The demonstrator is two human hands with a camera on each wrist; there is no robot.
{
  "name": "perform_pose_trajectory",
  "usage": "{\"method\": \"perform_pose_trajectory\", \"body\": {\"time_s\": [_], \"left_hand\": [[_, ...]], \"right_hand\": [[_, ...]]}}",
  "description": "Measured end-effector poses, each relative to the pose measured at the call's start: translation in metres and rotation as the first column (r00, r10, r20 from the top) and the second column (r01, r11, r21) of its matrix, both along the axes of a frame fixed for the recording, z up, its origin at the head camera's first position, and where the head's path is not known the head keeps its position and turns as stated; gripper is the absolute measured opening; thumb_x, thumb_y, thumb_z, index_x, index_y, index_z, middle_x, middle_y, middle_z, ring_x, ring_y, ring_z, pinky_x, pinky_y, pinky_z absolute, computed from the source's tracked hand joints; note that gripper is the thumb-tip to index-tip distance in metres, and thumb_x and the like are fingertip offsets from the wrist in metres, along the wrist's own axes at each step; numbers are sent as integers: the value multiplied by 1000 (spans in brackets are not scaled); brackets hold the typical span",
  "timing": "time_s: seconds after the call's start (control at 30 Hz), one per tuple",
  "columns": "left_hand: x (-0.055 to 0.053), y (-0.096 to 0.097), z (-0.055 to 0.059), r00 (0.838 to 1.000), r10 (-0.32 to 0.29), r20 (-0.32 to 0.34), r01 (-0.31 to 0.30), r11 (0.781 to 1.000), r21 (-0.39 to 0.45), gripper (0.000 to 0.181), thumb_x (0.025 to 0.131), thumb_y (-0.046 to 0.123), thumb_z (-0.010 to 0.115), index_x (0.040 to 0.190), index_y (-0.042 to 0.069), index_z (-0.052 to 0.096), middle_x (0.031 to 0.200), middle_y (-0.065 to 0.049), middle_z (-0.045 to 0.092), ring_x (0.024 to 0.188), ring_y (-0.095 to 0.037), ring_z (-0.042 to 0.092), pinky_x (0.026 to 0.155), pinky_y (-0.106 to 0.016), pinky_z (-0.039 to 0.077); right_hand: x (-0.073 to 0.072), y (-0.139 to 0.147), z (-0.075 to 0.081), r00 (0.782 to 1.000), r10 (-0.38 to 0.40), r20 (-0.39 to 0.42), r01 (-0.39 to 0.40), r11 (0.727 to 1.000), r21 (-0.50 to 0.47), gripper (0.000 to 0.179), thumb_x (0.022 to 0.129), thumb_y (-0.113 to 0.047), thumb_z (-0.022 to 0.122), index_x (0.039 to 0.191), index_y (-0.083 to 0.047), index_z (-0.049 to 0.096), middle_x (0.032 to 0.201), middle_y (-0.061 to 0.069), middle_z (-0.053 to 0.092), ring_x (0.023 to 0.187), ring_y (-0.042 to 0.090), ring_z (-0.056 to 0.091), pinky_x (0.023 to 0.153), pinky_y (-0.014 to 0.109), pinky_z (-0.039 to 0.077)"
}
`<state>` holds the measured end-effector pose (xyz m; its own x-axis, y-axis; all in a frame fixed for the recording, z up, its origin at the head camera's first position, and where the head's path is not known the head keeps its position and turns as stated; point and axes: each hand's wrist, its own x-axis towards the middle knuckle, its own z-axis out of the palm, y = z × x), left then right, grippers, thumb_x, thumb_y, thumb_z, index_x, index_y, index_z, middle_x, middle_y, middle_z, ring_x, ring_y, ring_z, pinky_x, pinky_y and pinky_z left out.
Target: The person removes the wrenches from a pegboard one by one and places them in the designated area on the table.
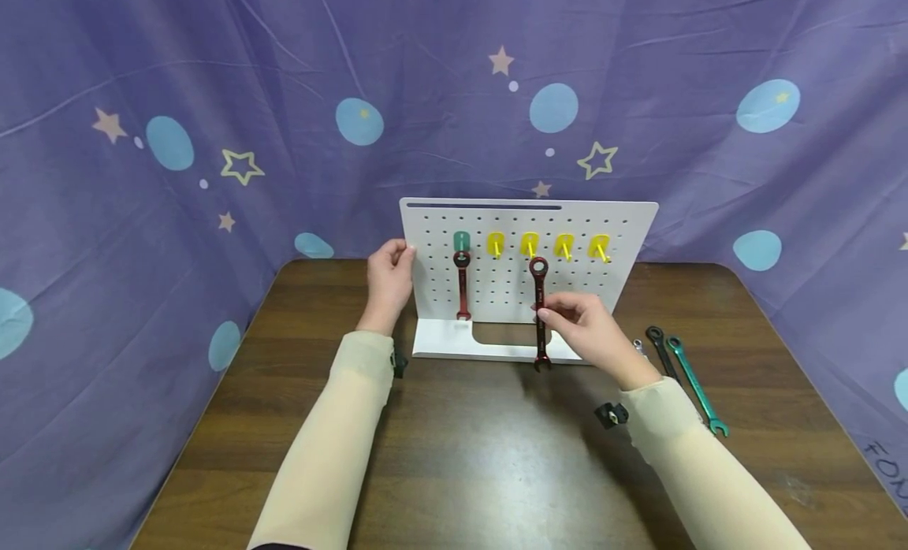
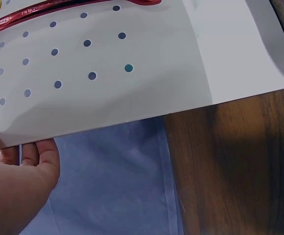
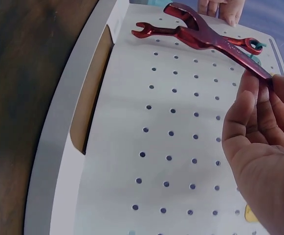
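Observation:
My left hand point(image 1: 390, 280) pinches the left edge of a white pegboard stand point(image 1: 514, 290); in the left wrist view the thumb lies on the front and fingers go behind. A red combination wrench point(image 1: 463, 290) hangs ring end up from the teal hook point(image 1: 462, 239) at the board's left. With thumb and fingertips, my right hand point(image 1: 585, 329) holds a second dark red wrench point(image 1: 541, 302) by its shank, upright, ring end up, in front of the board. Its ring appears just below a yellow hook point(image 1: 530, 243); the head view shows no clear contact.
Several yellow hooks, one of them the far-right hook point(image 1: 599, 247), line the board. Right of the stand lie a green wrench point(image 1: 697, 384), a black wrench point(image 1: 663, 351) and a small silver tool point(image 1: 639, 347), partly behind the right arm. A purple curtain point(image 1: 454, 85) backs the wooden table point(image 1: 468, 455).

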<state>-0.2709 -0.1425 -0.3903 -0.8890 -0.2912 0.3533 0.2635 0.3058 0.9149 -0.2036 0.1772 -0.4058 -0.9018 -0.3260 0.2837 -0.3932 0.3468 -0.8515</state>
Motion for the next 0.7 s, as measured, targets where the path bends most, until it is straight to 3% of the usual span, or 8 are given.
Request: {"method": "perform_pose_trajectory", "body": {"time_s": [0.2,0.7], "left_hand": [[0,-1,-1,1000,-6,-17,5,1000,-12,15,102,2,61,105,-10,69,88,-21,68,70,-15,51,60,-23,40],[2,-1,1,1000,-4,6,5,1000,-16,16,103,4,60,107,-9,69,88,-19,67,72,-16,51,62,-24,41]], "right_hand": [[5,12,-2,1000,-9,-25,9,1000,-5,13,99,-8,69,105,1,75,95,10,72,80,23,65,70,27,52],[13,46,-8,996,-86,25,86,996,29,18,100,-6,66,112,5,72,100,15,72,85,17,68,74,23,53]]}}
